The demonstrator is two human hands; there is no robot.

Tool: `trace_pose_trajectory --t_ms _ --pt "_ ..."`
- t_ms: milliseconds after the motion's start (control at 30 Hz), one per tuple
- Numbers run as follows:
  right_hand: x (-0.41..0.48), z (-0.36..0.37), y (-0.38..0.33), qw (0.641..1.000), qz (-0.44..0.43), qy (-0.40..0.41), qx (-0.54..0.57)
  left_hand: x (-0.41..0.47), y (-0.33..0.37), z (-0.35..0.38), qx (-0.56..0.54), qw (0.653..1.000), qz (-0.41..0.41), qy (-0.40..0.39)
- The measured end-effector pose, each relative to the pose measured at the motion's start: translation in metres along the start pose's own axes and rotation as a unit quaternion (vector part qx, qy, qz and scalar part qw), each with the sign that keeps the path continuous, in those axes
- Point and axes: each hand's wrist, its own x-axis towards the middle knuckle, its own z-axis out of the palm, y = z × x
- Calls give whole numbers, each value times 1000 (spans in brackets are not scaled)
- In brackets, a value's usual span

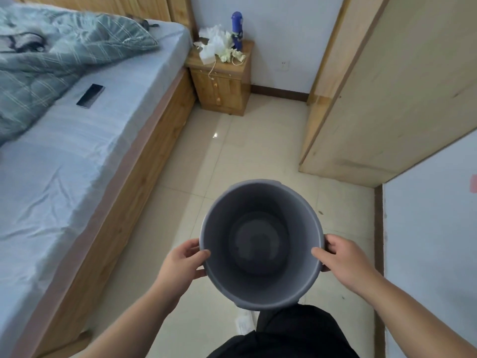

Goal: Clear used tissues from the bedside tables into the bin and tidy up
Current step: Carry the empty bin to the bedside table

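Meanwhile both hands gripped the grey bin's point(260, 244) rim, left hand point(184, 264) and right hand point(343, 257) with thumbs hooked inside, holding it above the floor point(245, 151). Tissues point(216, 46) lay heaped on the bedside table point(222, 83) beside a blue bottle point(237, 31).

I saw a bed point(64, 164) along the frame's left, with a rumpled quilt point(51, 60) at upper left and a dark phone point(90, 96) flat on the sheet. A blue bottle point(237, 31) stood at top centre, a pale wooden panel point(387, 86) at upper right.
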Motion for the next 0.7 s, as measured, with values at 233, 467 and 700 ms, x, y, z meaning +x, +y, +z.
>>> trace_pose_trajectory --t_ms 233,467,700 --pt "125 -26 -66 999 -12 -22 37 81 91 -7 -7 999 -27 38" --pt "232 -55 -153 998 -32 -28 36 153 173 -25 -44 997 -10 57" --pt "334 -46 -233 999 -40 -23 27 258 234 -70 -68 996 -8 49"
